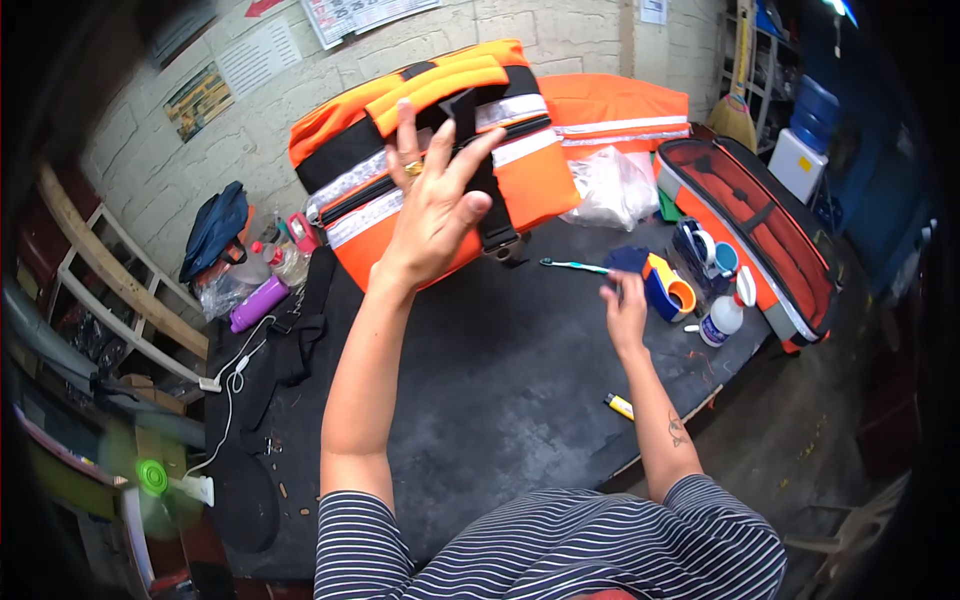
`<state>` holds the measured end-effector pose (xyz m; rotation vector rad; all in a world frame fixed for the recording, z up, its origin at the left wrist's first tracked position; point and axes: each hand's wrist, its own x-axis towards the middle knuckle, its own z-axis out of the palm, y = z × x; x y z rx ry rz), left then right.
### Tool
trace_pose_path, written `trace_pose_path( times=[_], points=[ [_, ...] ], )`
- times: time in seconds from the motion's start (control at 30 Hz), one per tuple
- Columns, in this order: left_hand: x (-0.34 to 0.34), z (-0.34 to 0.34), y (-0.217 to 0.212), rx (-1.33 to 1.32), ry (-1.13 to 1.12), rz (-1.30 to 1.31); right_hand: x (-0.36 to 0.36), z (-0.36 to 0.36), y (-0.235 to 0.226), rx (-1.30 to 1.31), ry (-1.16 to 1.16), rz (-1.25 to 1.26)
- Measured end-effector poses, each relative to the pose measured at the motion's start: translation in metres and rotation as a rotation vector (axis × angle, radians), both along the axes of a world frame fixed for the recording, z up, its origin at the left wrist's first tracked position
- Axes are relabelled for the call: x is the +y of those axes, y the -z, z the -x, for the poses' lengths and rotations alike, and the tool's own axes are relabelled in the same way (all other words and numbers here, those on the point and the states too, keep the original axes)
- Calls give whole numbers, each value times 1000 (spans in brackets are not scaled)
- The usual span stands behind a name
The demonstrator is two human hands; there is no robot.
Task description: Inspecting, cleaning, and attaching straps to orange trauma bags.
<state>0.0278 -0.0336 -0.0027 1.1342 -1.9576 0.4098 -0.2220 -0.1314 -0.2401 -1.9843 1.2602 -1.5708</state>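
Left hand lifts an orange bag while the right reaches to the table

Spread fingers of the left hand [432, 205] press the orange bag [430, 150] with reflective strips, holding it up above the dark table [500, 380]; the right hand [625, 310], fingers curled loosely, grips nothing and rests near a blue cloth [628, 258], just beside a teal toothbrush [575, 265]

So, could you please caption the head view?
Left hand lifts an orange bag; right hand reaches toward a toothbrush.

An orange bag [440, 160] with black panels, grey reflective stripes and a black buckled strap, held up tilted above the dark tabletop [500, 400], its zip shut
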Motion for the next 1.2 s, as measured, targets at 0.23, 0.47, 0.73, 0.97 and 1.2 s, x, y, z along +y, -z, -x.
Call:
trace_pose_path(
  times=[0.23, 0.47, 0.73, 0.97, 1.2],
  points=[
    [0, 6, 7, 59, -33, -31, 93, 62, 89, 717, 94, -207],
    [5, 11, 12, 57, -29, -43, 136, 84, 99, 627, -13, -114],
    [6, 19, 21, 58, -18, -43, 89, 76, 87, 569, 90, -126],
    [6, 27, 34, 42, -34, -36, 77, -22, -61, 48, -246, -220],
    [5, 38, 43, 25, -37, -16, 78, -69, -124, 201, -197, 7]
  ],
)
